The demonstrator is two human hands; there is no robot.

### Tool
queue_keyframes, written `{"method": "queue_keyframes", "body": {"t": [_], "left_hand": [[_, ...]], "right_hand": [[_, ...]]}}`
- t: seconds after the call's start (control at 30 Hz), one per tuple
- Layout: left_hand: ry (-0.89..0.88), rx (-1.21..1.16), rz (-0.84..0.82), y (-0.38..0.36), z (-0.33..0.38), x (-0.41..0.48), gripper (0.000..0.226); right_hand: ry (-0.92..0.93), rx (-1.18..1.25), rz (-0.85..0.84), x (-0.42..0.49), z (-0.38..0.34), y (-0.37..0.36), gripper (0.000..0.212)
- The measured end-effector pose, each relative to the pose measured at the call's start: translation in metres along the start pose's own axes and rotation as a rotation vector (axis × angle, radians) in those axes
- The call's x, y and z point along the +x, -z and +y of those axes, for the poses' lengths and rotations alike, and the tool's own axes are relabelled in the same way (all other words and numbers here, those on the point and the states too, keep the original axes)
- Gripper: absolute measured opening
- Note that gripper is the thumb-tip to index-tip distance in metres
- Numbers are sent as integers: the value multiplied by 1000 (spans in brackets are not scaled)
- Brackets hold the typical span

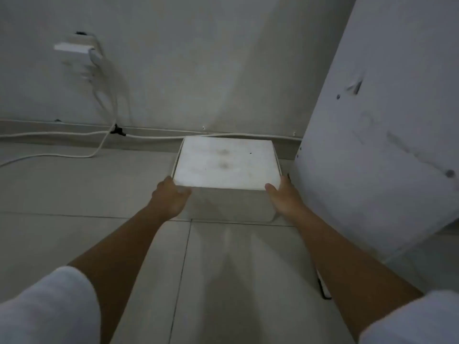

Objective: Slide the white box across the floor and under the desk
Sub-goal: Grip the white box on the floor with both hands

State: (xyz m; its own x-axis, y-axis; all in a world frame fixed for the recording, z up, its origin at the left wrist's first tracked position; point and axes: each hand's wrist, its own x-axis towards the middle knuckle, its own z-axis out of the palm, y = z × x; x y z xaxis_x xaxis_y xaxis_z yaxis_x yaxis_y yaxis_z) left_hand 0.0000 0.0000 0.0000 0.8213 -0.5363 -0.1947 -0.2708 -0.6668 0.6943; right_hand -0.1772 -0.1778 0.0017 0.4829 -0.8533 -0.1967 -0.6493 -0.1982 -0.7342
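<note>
Two bare hands hold a white square cardboard box (226, 161) that sits on the pale grey tiled floor (87, 189). The left hand (171, 198) grips the near left corner of the box, thumb on the front face and fingers wrapped round the left side. The right hand (283, 196) grips the near right corner the same way, with its fingers hidden behind the box's right side. Both hands are closed onto the box, one on each side, and the box fills the space between them.

Just past the right hand stands a big white flat panel (377, 135), very close to the box. Beyond the box is the grey wall (198, 58). A white cable (154, 137) runs along the bottom of the wall, far from the left hand. White short sleeves (49, 309) show near the camera.
</note>
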Motion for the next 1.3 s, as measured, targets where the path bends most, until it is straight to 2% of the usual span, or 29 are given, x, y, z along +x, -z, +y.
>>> {"method": "queue_keyframes", "body": {"t": [0.1,0.27,0.5,0.7,0.87,1.0,1.13,1.3], "left_hand": [[74,-92,13,-3,-1,11,70],[175,-271,12,-9,-12,22,73],[220,-258,85,-19,-27,12,56],[188,-554,103,-28,-37,0,40],[198,-573,104,-21,-42,-23,35],[212,-575,64,-5,-45,-46,35],[231,-549,29,20,-52,-78,34],[228,-603,-11,52,-58,-121,27]], "right_hand": [[-61,140,43,7,1,-5,68],[-122,214,115,22,8,-14,59],[-179,228,119,17,21,-7,60],[-186,396,114,5,28,-9,41],[-167,426,139,-22,30,-7,37],[-141,443,102,-51,25,-1,46],[-128,476,40,-88,12,9,31],[-152,416,44,-138,2,16,54]]}}
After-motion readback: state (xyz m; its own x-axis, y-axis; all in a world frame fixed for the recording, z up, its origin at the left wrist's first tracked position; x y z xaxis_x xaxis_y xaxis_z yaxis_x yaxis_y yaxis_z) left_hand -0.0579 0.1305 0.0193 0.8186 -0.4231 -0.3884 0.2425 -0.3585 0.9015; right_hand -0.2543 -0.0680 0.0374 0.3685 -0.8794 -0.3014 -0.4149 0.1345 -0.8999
